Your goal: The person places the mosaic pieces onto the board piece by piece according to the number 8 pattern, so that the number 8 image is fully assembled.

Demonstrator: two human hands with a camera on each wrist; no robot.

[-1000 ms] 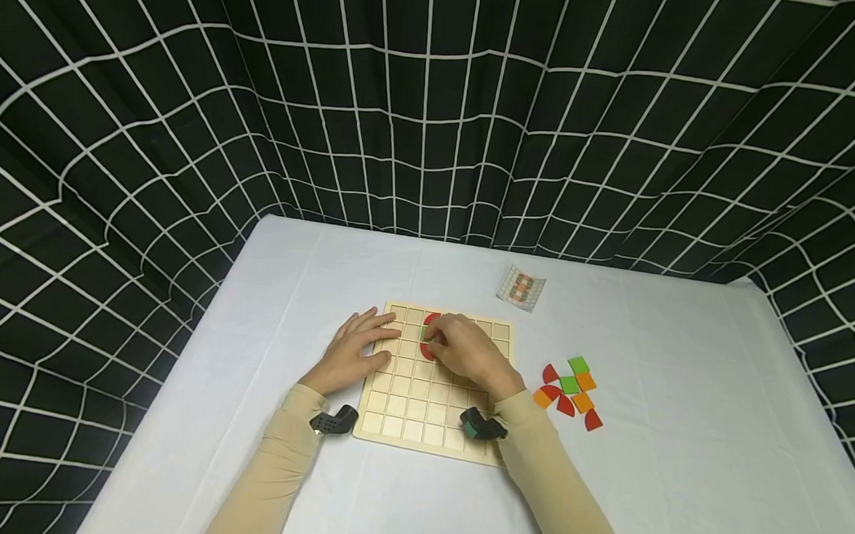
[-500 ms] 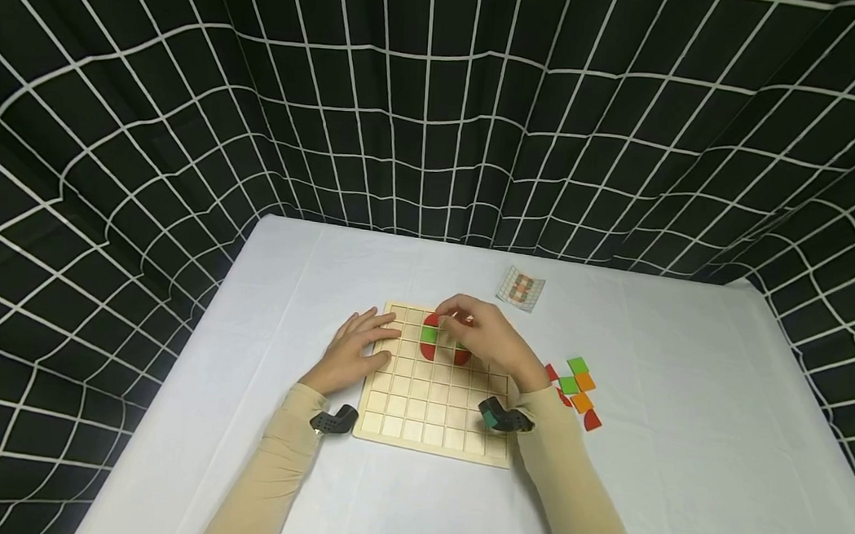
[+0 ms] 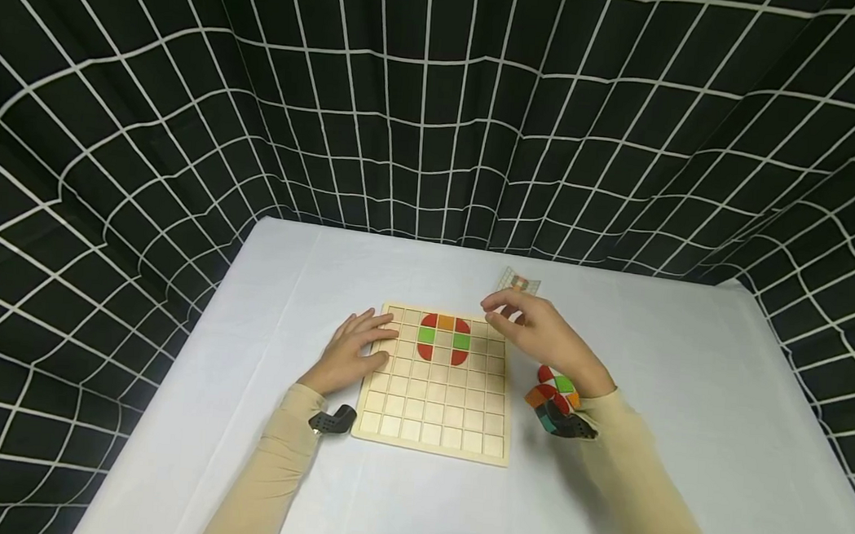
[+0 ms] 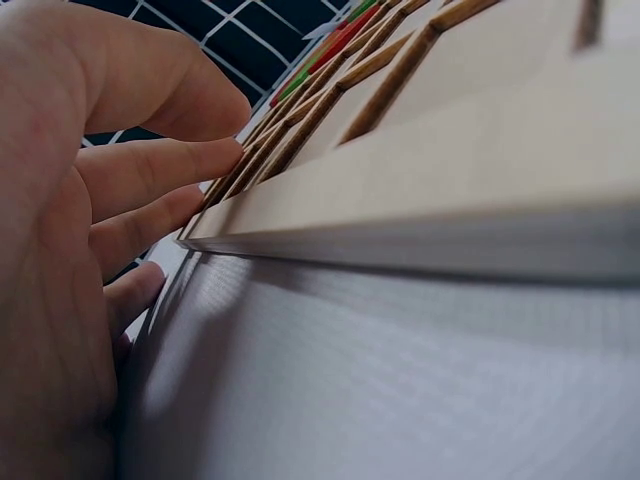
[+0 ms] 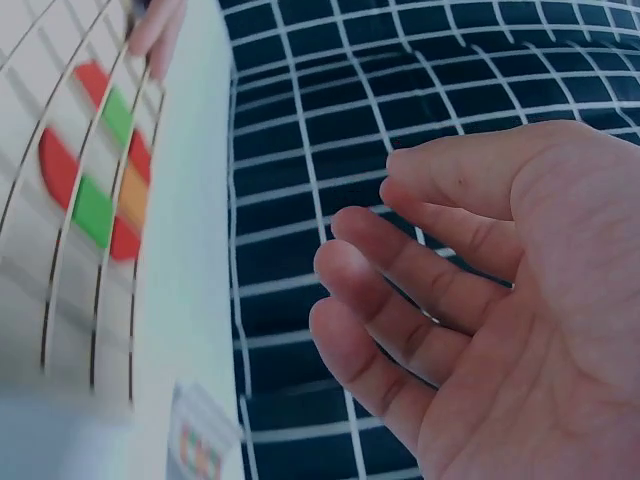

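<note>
A wooden grid board lies on the white table. In its upper part, red quarter-circle tiles, two green square tiles and one orange square tile form a rounded ring. My left hand rests with spread fingers over the board's left edge; in the left wrist view the fingertips meet the rim. Over the board's upper right corner hovers my right hand, its fingers loosely bent. Nothing sits between the fingers of the right hand in the right wrist view.
Loose red, green and orange tiles lie right of the board, partly hidden by the right wrist and its black wrist camera. A small printed pattern card lies behind the board, partly covered by the right hand. Black gridded curtains surround the table.
My right hand has lifted off the tiles and moved right, past the board's upper right corner. The orange square between the top red tiles is now uncovered. The left hand stays put.
</note>
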